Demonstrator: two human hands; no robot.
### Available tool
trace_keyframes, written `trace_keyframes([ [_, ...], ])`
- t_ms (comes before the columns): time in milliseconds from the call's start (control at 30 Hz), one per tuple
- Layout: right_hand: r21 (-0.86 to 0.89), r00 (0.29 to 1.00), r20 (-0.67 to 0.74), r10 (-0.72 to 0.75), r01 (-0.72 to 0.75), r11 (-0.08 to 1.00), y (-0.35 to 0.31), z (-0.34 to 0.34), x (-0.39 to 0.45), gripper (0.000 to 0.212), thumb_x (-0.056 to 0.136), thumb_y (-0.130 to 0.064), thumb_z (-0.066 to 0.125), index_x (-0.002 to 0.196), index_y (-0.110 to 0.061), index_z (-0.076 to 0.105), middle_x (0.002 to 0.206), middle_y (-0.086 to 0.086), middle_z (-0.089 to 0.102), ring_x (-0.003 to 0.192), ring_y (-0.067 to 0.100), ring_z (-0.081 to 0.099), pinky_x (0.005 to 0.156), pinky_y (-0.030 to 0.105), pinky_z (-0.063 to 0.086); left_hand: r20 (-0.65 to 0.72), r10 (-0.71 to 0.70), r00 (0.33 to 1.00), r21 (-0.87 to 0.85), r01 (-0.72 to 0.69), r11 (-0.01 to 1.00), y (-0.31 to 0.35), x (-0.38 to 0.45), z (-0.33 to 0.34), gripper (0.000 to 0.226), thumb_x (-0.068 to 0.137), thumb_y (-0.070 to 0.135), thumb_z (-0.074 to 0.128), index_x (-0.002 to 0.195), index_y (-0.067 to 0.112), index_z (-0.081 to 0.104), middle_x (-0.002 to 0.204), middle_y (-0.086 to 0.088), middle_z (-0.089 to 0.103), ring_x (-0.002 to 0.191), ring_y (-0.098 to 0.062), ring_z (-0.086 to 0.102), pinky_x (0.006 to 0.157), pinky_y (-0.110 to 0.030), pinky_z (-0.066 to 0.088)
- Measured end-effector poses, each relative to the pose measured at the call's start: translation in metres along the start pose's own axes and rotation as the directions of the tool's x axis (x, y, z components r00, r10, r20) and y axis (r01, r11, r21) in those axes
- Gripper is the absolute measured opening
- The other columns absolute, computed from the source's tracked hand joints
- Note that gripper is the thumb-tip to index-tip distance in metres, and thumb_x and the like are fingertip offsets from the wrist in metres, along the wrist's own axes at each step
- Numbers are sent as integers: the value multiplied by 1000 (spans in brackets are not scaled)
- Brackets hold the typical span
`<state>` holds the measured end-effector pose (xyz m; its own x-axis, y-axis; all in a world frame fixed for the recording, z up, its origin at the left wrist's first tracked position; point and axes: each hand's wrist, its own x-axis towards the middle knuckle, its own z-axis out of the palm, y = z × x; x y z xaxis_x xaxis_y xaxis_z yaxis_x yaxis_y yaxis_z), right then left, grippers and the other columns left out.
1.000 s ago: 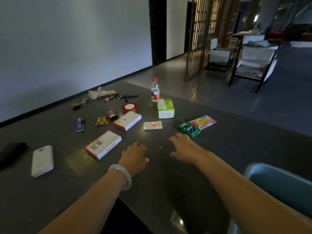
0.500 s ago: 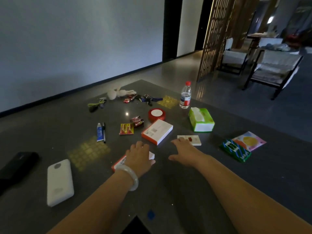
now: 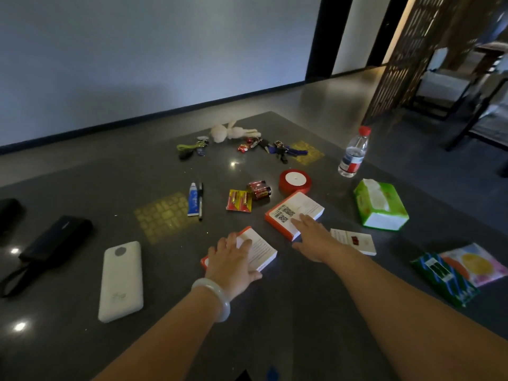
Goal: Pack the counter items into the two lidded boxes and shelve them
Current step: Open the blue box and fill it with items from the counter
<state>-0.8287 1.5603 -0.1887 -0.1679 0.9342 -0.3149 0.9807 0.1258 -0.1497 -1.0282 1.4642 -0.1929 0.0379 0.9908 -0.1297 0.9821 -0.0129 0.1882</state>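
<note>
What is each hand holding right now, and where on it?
Neither grips anything. The left hand lies flat on the near white-and-orange box; the right hand has fingertips on the far white-and-orange box.

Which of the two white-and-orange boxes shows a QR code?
The farther box, under the right hand; the nearer box, under the left hand, shows only text.

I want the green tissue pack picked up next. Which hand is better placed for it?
The right hand. It lies on the far orange-edged box, on the same side as the tissue pack. The left hand rests on the near box and would have to cross over.
</note>
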Motion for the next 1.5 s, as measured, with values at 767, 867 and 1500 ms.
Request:
trace_keyframes([
  [767,-201,933,208,-295,336,920,-7,-22,29,114,75,-31,80,152,-33,-3,161,-4,-11,148,25,-9,117,51,3,53,-72,996,11,71,997,-41,24,-9,87,79,64,63,150,39,19,157,-8,16,143,-33,19,113,-54,21],
  [867,-225,940,182,-290,327,918,-14,-26,30,114,70,-29,83,151,-35,3,161,-2,4,147,29,7,116,55,15,89,-84,992,35,82,996,-45,22,-10,91,78,66,62,151,41,14,156,-9,19,141,-34,22,112,-53,22],
  [1500,-156,985,71,-160,169,973,25,-5,-49,127,59,-61,79,153,-21,3,153,3,19,140,27,17,115,46,16,103,-1,995,6,0,1000,-45,16,-9,91,75,71,60,149,44,13,150,-8,26,136,-33,30,109,-50,29],
])
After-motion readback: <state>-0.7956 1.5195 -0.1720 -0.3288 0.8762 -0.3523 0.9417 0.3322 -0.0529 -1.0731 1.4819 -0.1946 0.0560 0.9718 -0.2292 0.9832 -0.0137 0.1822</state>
